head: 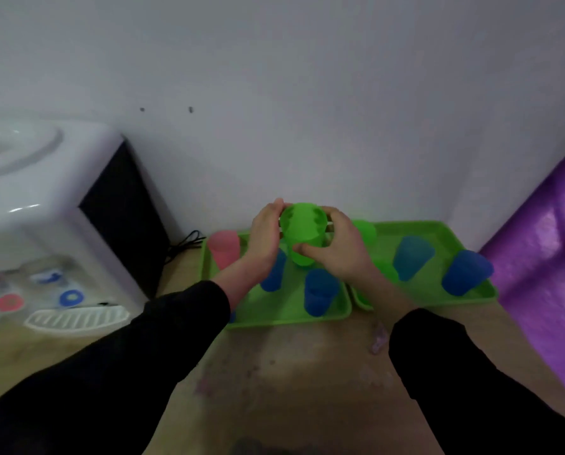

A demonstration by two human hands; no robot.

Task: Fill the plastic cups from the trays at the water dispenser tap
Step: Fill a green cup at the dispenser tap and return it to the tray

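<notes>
A green plastic cup (302, 233) is held up above the left green tray (274, 318), tilted with its mouth toward me. My left hand (266, 234) grips its left rim and my right hand (335, 246) wraps its right side and base. On the left tray stand a pink cup (223, 249) and blue cups (318, 295), one partly hidden behind my left wrist. The right green tray (471, 302) holds blue cups (466, 272) and green ones partly hidden by my right hand. The white water dispenser (38, 224) stands at the left, with red and blue taps (70, 297).
A white drip grille (77, 318) sits under the taps. A black cable (185, 243) runs along the wall behind the dispenser. Purple crinkled sheeting (547, 274) borders the right side. The stained wooden surface (291, 372) stretches in front of the trays.
</notes>
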